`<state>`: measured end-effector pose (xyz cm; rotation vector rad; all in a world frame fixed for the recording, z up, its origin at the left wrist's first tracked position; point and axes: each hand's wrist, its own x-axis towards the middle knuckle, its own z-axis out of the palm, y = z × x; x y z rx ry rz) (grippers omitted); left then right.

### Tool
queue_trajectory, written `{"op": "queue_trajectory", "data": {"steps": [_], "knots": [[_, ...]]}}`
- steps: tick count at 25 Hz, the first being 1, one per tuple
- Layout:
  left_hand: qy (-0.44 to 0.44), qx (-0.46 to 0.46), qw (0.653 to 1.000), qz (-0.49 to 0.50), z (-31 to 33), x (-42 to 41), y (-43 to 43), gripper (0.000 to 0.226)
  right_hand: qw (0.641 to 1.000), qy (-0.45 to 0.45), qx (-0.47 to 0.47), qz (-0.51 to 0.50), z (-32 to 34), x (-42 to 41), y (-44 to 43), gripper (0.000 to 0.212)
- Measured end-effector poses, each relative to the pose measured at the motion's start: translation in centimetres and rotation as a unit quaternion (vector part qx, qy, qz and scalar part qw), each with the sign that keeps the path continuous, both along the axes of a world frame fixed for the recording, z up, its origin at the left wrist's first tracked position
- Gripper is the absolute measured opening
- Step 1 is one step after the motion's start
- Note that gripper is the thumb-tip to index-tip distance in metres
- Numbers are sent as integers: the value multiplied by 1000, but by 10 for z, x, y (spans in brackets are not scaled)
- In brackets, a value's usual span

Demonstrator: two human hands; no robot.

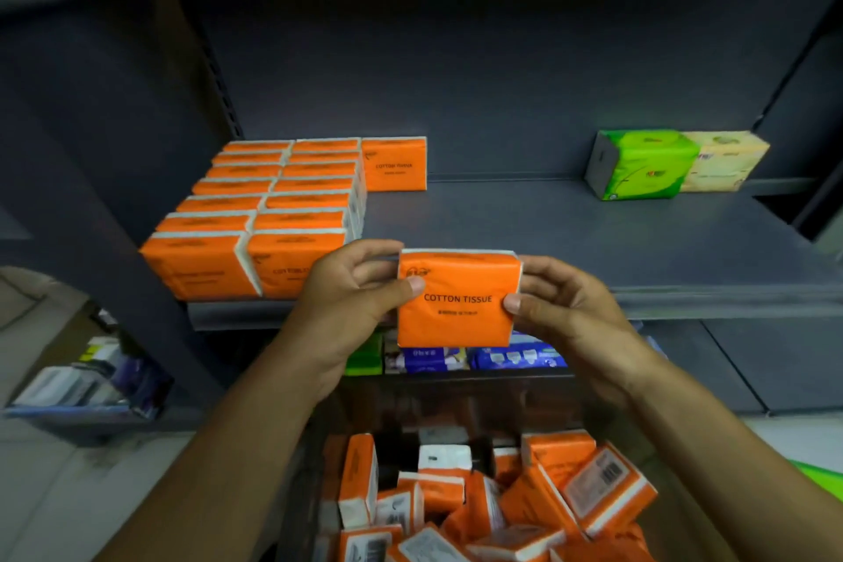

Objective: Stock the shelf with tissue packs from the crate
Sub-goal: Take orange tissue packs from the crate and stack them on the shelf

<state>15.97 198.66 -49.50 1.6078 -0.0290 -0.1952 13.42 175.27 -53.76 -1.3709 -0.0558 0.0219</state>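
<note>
Both hands hold one orange tissue pack (458, 301) upright, in front of the shelf (593, 242) edge.

Left hand (360, 287) grips the pack's left side, thumb on the printed face and fingers curled behind. Right hand (561, 310) grips the right side the same way. The hands are apart, with the pack between them; "COTTON TISSUE" print faces the camera. Below the hands is the crate (456, 406), with loose orange packs (502, 511) lying jumbled in it. Beyond the left hand, two rows of orange packs (260, 214) stand on the shelf, touching. A single orange pack (394, 163) stands upright at the back, just beside the rows. Far beyond the right hand, a green pack (647, 164) and a beige pack (725, 162) sit side by side, touching, at the back.
</note>
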Motion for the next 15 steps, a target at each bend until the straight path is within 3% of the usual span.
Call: {"op": "queue_trajectory", "data": {"steps": [5, 8, 15], "knots": [[-48, 1, 993, 103, 5, 24, -5, 35, 992, -49, -99, -54, 11, 34, 21, 44], [-63, -5, 988, 143, 5, 40, -7, 31, 991, -49, -106, -59, 15, 59, 30, 40], [-81, -26, 985, 148, 8, 82, -8, 39, 986, -52, -138, -83, 26, 139, 34, 36]]}}
